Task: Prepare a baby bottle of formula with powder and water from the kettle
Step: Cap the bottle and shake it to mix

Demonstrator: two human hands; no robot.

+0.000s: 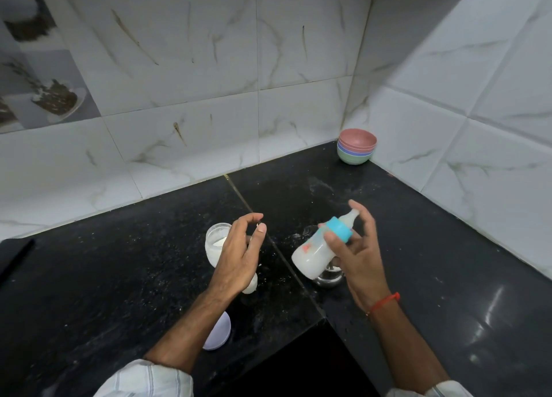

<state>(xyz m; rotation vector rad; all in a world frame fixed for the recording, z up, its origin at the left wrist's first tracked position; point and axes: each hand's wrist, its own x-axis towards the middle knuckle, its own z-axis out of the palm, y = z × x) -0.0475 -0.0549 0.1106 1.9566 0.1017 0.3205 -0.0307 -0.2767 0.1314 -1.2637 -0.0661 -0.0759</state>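
Item: translucent plastic baby bottle with a turquoise screw collar and a clear teat (321, 247). Held in my right hand (357, 253), tilted, teat toward the far wall, base toward me. Contents: milky white liquid, so I judge powder and water are already in and this is the mixing stage.

Right grip: loose. My thumb and fingertips (330, 237) rest around the collar and neck; my forefinger arches over the teat. The palm is not wrapped round the body.

Left grip: half open, holding nothing. My left hand (242, 253) hovers above the open clear glass jar of white powder (216, 244).

Beneath the bottle: a clear glass vessel with a metal base (328, 275), partly hidden; I cannot tell if it is the kettle.

Other: a pale lilac round lid (219, 332) lying on the black speckled stone counter (119, 277); a stack of pastel bowls (356, 145) in the corner, well apart.

Risks, as I judge them:
- The bottle slips from so light a hold, falls on the glass vessel and knocks or cracks it.
- The collar is not screwed down fully, so shaking lets formula leak at the neck.
- My left hand dips and tips the uncovered jar, or moisture gets into the powder.
- The counter already shows white specks and wet marks; a set-down bottle may slide.
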